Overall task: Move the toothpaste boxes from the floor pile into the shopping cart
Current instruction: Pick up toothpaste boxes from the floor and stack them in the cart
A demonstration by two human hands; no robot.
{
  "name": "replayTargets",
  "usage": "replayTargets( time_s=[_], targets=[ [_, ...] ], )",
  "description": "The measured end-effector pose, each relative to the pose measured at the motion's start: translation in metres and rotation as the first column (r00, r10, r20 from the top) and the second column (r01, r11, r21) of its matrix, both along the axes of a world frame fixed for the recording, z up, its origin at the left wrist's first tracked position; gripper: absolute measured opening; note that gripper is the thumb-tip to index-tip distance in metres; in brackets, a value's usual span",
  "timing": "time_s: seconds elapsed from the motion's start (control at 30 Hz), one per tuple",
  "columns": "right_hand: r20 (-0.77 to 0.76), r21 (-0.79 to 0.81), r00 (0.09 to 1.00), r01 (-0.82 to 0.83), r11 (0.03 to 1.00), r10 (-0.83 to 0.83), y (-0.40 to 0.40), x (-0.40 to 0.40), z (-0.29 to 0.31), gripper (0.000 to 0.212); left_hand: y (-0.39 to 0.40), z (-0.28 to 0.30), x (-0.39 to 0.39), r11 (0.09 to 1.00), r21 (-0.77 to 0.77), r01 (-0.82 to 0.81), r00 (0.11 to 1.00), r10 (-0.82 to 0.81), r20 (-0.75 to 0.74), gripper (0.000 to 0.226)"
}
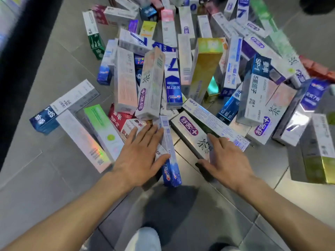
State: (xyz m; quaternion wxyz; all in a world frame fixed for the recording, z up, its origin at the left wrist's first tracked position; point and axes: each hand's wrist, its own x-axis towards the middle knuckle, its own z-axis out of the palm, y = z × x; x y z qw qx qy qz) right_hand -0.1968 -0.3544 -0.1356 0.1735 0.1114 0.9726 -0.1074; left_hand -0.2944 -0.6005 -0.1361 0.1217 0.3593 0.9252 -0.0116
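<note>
A big pile of toothpaste boxes (181,69) covers the grey tiled floor. My left hand (139,156) lies flat with straight fingers, its thumb touching a narrow blue-and-white box (171,160) that stands on edge. My right hand (226,160) has its fingers spread over the near end of a white box with a purple label (190,131); its thumb points left near the floor. Neither hand grips anything. No shopping cart is in view.
Grey floor tiles (54,178) stretch to the left and in front of the pile. A dark strip (27,51) runs along the far left. My light-trousered knee (145,240) shows at the bottom. A dark object (317,4) sits at the top right corner.
</note>
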Motion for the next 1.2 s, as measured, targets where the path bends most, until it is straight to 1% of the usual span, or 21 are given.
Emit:
replayTargets(
  time_s=[0.07, 0.13, 0.2, 0.27, 0.33, 0.4, 0.47, 0.5, 0.57, 0.6, 0.63, 0.7, 0.77, 0.83, 0.87, 0.93, 1.0, 1.03, 1.1, 1.13, 1.2],
  targets=[
    [0.020, 0.005, 0.998, 0.057, 0.998, -0.058, -0.008, -0.005, -0.001, 0.084, 0.000, 0.003, -0.002, 1.000, -0.021, 0.008, 1.000, -0.007, 0.027, 0.082],
    [0.038, 0.000, 0.995, 0.095, 0.995, -0.095, -0.013, -0.011, 0.001, 0.078, -0.001, 0.008, -0.002, 0.999, -0.047, 0.027, 0.999, -0.025, 0.038, 0.082],
    [0.060, -0.020, 0.991, 0.119, 0.993, -0.118, -0.014, -0.016, 0.005, 0.071, -0.006, 0.015, -0.003, 1.000, -0.015, 0.012, 1.000, -0.012, 0.013, 0.083],
    [0.069, -0.075, 0.984, 0.168, 0.983, -0.163, -0.013, -0.018, 0.010, 0.067, -0.014, 0.023, -0.004, 0.994, 0.063, -0.085, 0.996, 0.085, -0.012, 0.087],
    [0.067, -0.171, 0.968, 0.249, 0.953, -0.241, -0.014, -0.015, 0.014, 0.067, -0.022, 0.026, -0.003, 0.948, 0.173, -0.266, 0.962, 0.274, -0.020, 0.084],
    [0.043, -0.280, 0.947, 0.319, 0.906, -0.320, -0.018, -0.010, 0.013, 0.066, -0.030, 0.022, -0.004, 0.837, 0.270, -0.476, 0.869, 0.494, 0.000, 0.079],
    [0.052, -0.372, 0.926, 0.365, 0.854, -0.373, -0.022, -0.007, 0.016, 0.061, -0.037, 0.018, -0.006, 0.685, 0.338, -0.646, 0.742, 0.667, 0.066, 0.083],
    [0.069, -0.409, 0.918, 0.382, 0.829, -0.389, -0.024, -0.007, 0.018, 0.058, -0.040, 0.017, -0.009, 0.604, 0.363, -0.709, 0.677, 0.727, 0.113, 0.088],
    [0.091, -0.468, 0.906, 0.406, 0.785, -0.414, -0.024, -0.008, 0.025, 0.054, -0.043, 0.016, -0.015, 0.451, 0.379, -0.808, 0.558, 0.793, 0.246, 0.100],
    [0.090, -0.491, 0.902, 0.409, 0.769, -0.422, -0.023, -0.008, 0.028, 0.052, -0.043, 0.016, -0.019, 0.387, 0.354, -0.851, 0.497, 0.811, 0.308, 0.102],
    [0.089, -0.514, 0.899, 0.410, 0.754, -0.428, -0.022, -0.009, 0.032, 0.051, -0.045, 0.014, -0.024, 0.343, 0.311, -0.886, 0.443, 0.822, 0.356, 0.102],
    [0.090, -0.570, 0.882, 0.427, 0.702, -0.463, -0.022, -0.009, 0.037, 0.051, -0.045, 0.014, -0.031, 0.278, 0.226, -0.934, 0.350, 0.841, 0.412, 0.092],
    [0.103, -0.652, 0.847, 0.453, 0.607, -0.521, -0.024, -0.007, 0.041, 0.051, -0.044, 0.017, -0.036, 0.208, 0.214, -0.954, 0.287, 0.836, 0.468, 0.074],
    [0.151, -0.728, 0.821, 0.469, 0.500, -0.551, -0.025, -0.006, 0.043, 0.054, -0.047, 0.017, -0.035, 0.151, 0.255, -0.955, 0.270, 0.799, 0.537, 0.048],
    [0.184, -0.760, 0.813, 0.474, 0.444, -0.552, -0.026, -0.005, 0.045, 0.055, -0.048, 0.017, -0.033, 0.128, 0.270, -0.954, 0.269, 0.763, 0.588, 0.039],
    [0.235, -0.807, 0.809, 0.471, 0.356, -0.538, -0.026, -0.006, 0.046, 0.058, -0.056, 0.014, -0.028, 0.053, 0.293, -0.955, 0.258, 0.640, 0.723, 0.032],
    [0.275, -0.838, 0.799, 0.472, 0.274, -0.535, -0.026, -0.010, 0.046, 0.058, -0.063, 0.017, -0.023, -0.063, 0.292, -0.954, 0.230, 0.467, 0.854, 0.018],
    [0.295, -0.852, 0.793, 0.471, 0.230, -0.534, -0.027, -0.012, 0.047, 0.056, -0.065, 0.023, -0.020, -0.111, 0.283, -0.953, 0.220, 0.390, 0.894, 0.010],
    [0.315, -0.870, 0.788, 0.462, 0.170, -0.529, -0.028, -0.017, 0.051, 0.049, -0.065, 0.035, -0.016, -0.169, 0.255, -0.952, 0.199, 0.289, 0.936, 0.013],
    [0.319, -0.874, 0.790, 0.459, 0.159, -0.524, -0.030, -0.020, 0.054, 0.048, -0.064, 0.041, -0.014, -0.194, 0.246, -0.950, 0.194, 0.252, 0.948, 0.015],
    [0.304, -0.871, 0.797, 0.455, 0.188, -0.521, -0.032, -0.023, 0.064, 0.047, -0.058, 0.057, -0.009, -0.226, 0.233, -0.946, 0.198, 0.166, 0.966, 0.015]
  ],
)
